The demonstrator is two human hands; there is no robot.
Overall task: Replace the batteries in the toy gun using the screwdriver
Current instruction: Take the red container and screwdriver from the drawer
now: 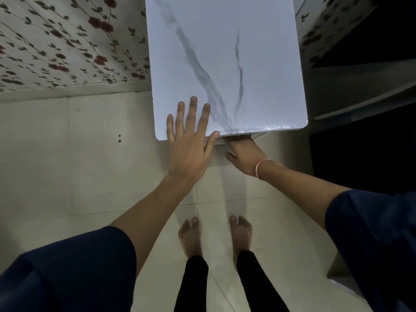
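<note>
Nearest to me are bare feet [191, 235] on the tiled floor [90, 154], with dark blue sleeves [78, 266] at both edges of the view. My left hand [190, 143] lies flat on the near corner of the white marbled worktop [225, 52], its fingers [193, 109] straight and spread, holding nothing. My right hand [244, 157], with a pink band [261, 167] at the wrist, reaches beneath the worktop's near edge. Its fingers are hidden under there, so I cannot tell whether they are closed on anything. Neither the toy gun nor the screwdriver shows anywhere; I'd guess they sit below the top, where the right hand reaches. So which way the gun points, and how its long axis lies, I cannot say. I'd expect light, hard, rather slick plastic, best taken round the grip with the battery cover left free. Beyond is flowered wallpaper [56, 41]
</note>
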